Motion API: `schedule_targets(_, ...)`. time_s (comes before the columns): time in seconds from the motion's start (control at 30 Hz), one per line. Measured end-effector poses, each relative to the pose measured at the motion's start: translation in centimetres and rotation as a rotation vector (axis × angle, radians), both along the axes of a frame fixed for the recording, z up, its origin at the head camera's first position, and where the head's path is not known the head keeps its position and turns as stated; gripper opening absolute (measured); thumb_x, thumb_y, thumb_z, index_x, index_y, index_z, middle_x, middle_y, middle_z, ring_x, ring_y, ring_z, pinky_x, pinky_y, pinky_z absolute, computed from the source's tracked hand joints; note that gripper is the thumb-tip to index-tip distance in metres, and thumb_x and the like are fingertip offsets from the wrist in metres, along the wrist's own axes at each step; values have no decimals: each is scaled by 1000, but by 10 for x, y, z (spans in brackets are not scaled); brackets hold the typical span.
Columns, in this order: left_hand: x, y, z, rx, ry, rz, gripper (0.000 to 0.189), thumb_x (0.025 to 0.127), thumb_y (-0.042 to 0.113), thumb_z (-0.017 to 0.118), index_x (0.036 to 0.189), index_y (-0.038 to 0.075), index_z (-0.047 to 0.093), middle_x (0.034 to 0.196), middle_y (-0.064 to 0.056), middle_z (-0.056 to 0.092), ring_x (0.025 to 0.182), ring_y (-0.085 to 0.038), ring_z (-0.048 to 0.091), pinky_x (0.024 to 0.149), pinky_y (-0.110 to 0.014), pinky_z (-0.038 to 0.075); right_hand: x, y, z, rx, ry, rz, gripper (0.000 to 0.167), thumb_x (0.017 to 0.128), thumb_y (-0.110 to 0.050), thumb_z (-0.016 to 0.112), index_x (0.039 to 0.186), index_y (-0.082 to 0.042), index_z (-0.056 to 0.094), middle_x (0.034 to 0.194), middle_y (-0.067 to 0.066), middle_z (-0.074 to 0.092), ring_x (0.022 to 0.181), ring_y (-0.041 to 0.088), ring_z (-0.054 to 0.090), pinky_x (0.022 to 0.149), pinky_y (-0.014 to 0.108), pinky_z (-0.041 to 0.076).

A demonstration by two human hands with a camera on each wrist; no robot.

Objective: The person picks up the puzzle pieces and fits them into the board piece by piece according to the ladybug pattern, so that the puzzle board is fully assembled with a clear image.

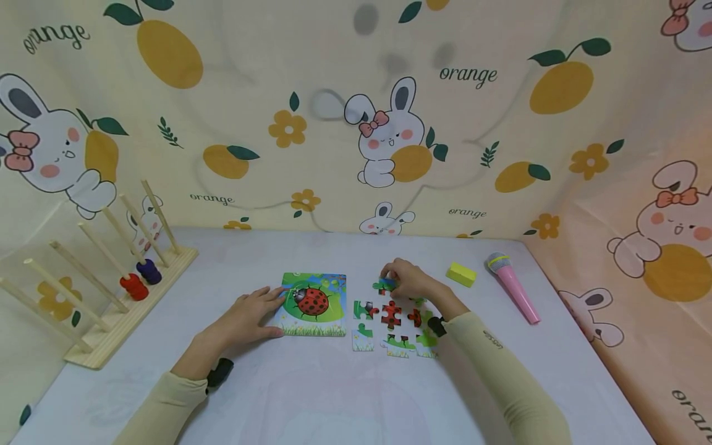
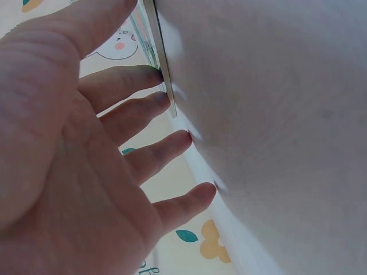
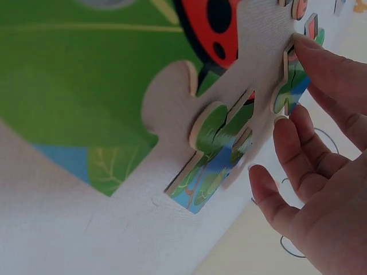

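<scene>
My left hand (image 1: 247, 318) lies at the left side of a square ladybug picture board (image 1: 330, 313), its fingers extended and fingertips on the board's edge. In the left wrist view, the board shows only as a thin edge (image 2: 159, 54) by the fingertips. To the right, my right hand (image 1: 410, 281) pinches a green-and-blue jigsaw piece (image 3: 298, 80) between thumb and fingers, at the far side of a loose grid of pieces. A red ladybug-body piece (image 1: 391, 315) sits in the grid's middle, with several green and white pieces around it; the hand and wrist partly cover some.
A yellow block (image 1: 461, 274) and a pink toy microphone (image 1: 514, 287) lie right of the puzzle. At left stands a wooden peg rack (image 1: 119, 324) with red rings (image 1: 134, 287) and purple rings (image 1: 148, 271). A printed cloth wall (image 1: 334, 154) closes off the back.
</scene>
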State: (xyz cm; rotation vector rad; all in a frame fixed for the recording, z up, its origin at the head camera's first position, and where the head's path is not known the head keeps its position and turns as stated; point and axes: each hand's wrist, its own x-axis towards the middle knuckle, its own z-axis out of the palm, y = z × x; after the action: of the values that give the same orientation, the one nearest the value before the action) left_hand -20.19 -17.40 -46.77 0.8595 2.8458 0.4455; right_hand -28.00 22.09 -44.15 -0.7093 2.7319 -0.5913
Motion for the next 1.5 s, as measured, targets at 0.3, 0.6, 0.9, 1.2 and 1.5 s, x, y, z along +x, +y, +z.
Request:
schedule_targets(0.3,-1,0,-2,0,2,-2,78,86,46,75,143,-2,50,155,-19,38,140,-49,33,102,-71,33,-2,-2,0,-16,-47,-44,42,82,-2,79,120,-6,61,107,11,58,97,28,53,91,48,47)
schedule_targets(0.6,0,0,-2,3,6,0,78,86,44,76,143,-2,51,155,-19,38,140,-49,33,101,-71,33,-3,-2,0,-13,-50,-55,45,81,0,80,121,-7,61,108,10,59,98,27,55,92,48,48)
schedule_targets(0.9,0,0,0,5,8,-8,77,86,43,77,142,-3,51,154,-20,39,139,-50,34,100,-71,34,-4,-3,-2,-47,-44,-55,37,82,-1,80,114,-9,65,103,7,60,95,26,56,89,45,48)
schedule_targets(1.2,0,0,0,5,8,-7,78,86,44,76,143,-3,51,155,-20,38,139,-50,34,100,-71,34,-9,-1,-3,-96,-17,-32,24,85,1,76,106,-9,68,91,4,63,82,20,55,77,38,49)
schedule_targets(1.5,0,1,1,-3,8,-12,79,86,46,75,143,-2,50,155,-20,39,139,-50,34,100,-71,35,-12,-1,-2,-140,-68,-3,16,87,4,73,98,-7,68,87,3,62,81,18,54,75,34,49)
